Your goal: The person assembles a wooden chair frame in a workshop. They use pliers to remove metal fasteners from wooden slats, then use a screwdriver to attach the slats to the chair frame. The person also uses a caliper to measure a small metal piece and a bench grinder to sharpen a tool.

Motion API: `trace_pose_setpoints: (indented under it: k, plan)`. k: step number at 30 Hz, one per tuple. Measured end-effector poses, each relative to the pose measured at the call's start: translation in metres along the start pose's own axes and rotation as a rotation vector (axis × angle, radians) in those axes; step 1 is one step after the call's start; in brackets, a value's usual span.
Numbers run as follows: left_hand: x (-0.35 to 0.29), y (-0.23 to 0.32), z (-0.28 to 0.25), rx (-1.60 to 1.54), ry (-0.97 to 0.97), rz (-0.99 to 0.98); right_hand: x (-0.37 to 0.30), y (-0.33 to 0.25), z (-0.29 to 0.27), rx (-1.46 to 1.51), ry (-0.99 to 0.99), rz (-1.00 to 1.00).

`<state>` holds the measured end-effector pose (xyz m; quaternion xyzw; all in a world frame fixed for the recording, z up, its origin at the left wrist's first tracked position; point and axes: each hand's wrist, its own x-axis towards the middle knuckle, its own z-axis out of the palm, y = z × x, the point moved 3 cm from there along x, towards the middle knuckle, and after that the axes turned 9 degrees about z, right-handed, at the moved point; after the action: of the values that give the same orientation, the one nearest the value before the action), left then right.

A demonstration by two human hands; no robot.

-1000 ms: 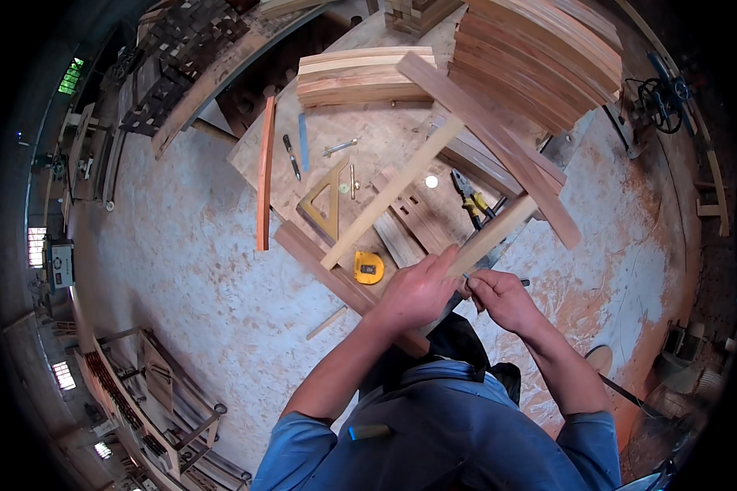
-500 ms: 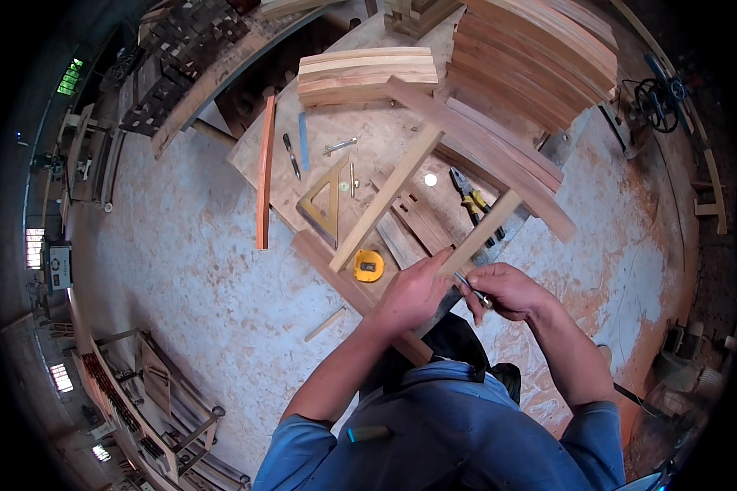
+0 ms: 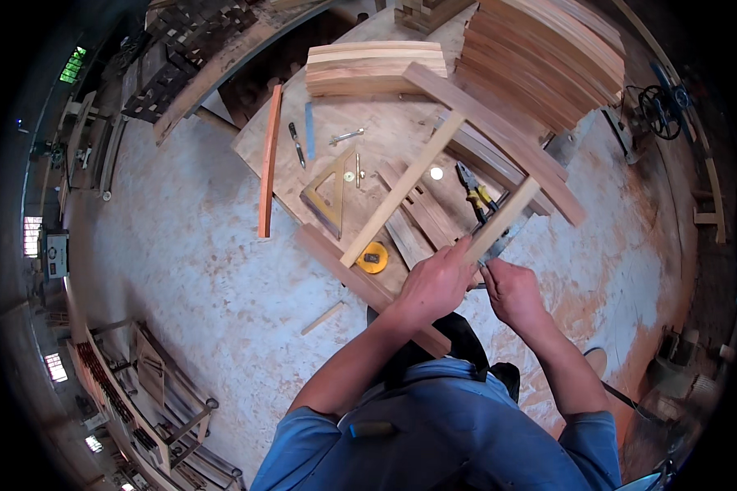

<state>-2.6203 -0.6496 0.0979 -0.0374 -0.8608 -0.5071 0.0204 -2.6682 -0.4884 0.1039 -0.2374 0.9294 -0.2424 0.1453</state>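
Wooden slat gripped by left hand, right hand beside it

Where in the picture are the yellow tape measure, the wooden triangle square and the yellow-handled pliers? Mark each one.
yellow tape measure (image 3: 373,258), head view, on its round case.
wooden triangle square (image 3: 323,201), head view, on its lower left corner.
yellow-handled pliers (image 3: 477,196), head view, on the handles.

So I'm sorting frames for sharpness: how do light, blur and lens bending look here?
Head view: even daylight, soft shadows, no strong glare; bright windows at the far left rim. Centre is sharp: the left hand and right hand on the pale wooden slat show little blur. Fisheye bends the long plank and stacked boards; the corners are black.
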Motion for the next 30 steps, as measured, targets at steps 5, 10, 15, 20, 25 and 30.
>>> trace_pose_setpoints:
  k: [5,10,15,20,25,30]
  plan:
    - [0.006,-0.013,0.017,-0.029,0.011,-0.238,0.008,0.002,0.004,0.014,0.118,-0.05]
    - [-0.014,-0.012,0.007,-0.211,-0.022,-0.148,0.005,0.013,0.007,1.044,-0.664,0.57]
    - [-0.017,-0.016,0.009,-0.181,0.033,0.194,-0.009,0.02,0.007,1.574,-1.074,0.797]
    - [-0.01,-0.005,0.004,-0.082,-0.04,0.072,-0.008,0.012,0.003,0.863,-0.575,0.564]
    - [0.005,-0.001,0.016,-0.085,0.039,-0.125,0.006,0.005,-0.004,-0.159,0.081,-0.05]
    - [0.01,-0.001,0.013,-0.075,0.0,-0.209,0.016,0.015,0.001,0.255,-0.075,0.116]
